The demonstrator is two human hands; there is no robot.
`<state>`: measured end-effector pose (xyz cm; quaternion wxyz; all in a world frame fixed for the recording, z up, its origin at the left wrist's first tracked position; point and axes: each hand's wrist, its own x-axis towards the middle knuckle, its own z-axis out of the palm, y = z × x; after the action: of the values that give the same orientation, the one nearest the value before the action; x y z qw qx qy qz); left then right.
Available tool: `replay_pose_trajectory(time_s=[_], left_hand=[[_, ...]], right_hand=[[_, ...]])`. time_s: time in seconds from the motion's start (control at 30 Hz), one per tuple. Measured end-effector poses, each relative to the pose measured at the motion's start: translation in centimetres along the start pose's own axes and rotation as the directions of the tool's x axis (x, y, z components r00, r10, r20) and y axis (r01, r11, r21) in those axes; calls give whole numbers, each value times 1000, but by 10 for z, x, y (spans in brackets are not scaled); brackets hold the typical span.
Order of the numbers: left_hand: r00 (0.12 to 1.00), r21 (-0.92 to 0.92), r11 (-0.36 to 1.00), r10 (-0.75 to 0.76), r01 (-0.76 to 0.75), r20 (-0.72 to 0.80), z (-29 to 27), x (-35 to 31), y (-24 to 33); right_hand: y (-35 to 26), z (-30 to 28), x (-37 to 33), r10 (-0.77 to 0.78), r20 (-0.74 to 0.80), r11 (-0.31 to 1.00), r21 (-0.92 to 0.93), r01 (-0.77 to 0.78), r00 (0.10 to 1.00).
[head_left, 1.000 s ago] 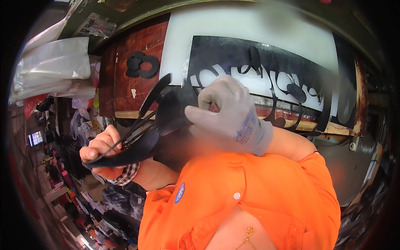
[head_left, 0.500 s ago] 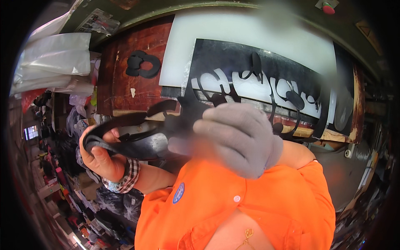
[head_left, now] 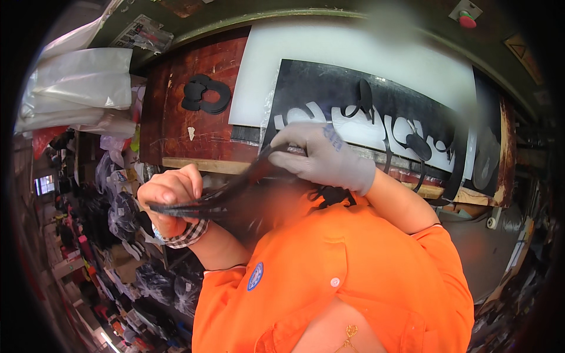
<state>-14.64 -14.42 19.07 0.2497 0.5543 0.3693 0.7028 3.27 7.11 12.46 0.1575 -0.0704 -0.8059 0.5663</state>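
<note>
In front of my chest, black rubbery sheet scrap is stretched between my hands and smeared by motion. My bare left hand is closed on its left end, where several thin layers bunch together. The upper right end is gripped by my right hand, in a grey glove with curled fingers. Just beyond the glove lies a black sheet with curved cut-outs, its loose strips hanging over the near edge. A loose black piece rests on that sheet.
A white board lies under the black sheet on a red-brown wooden table. Black cut pieces are stacked at the table's left. Clear plastic sheeting hangs at far left. A red button is at upper right.
The black scrap went from a broad loop to a stretched, bunched shape. My left hand moved right and closed tighter; my gloved right hand moved up and away from my chest.
</note>
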Motion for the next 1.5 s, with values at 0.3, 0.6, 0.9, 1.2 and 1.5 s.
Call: replay_pose_trajectory(time_s=[0.3, 0.6, 0.9, 1.2, 1.5], left_hand=[[825, 66, 993, -45, 100, -564, -1, -5, -2], [725, 116, 896, -266, 430, -636, -74, -3, -25], [650, 573, 723, 228, 386, -725, -205, 31, -51], [981, 993, 114, -192, -11, 33, -196, -12, -202], [949, 987, -130, -287, 94, -128, -169, -36, -180]], right_hand=[[10, -20, -6, -170, -303, 983, -122, 139, 938], [64, -56, -83, 405, -416, 914, 191, -357, 814], [67, -92, -141, 539, -653, 828, 295, -476, 533], [60, -94, -174, 516, -760, 810, 281, -515, 396], [77, -129, -290, 360, -906, 398, -66, -915, 223]])
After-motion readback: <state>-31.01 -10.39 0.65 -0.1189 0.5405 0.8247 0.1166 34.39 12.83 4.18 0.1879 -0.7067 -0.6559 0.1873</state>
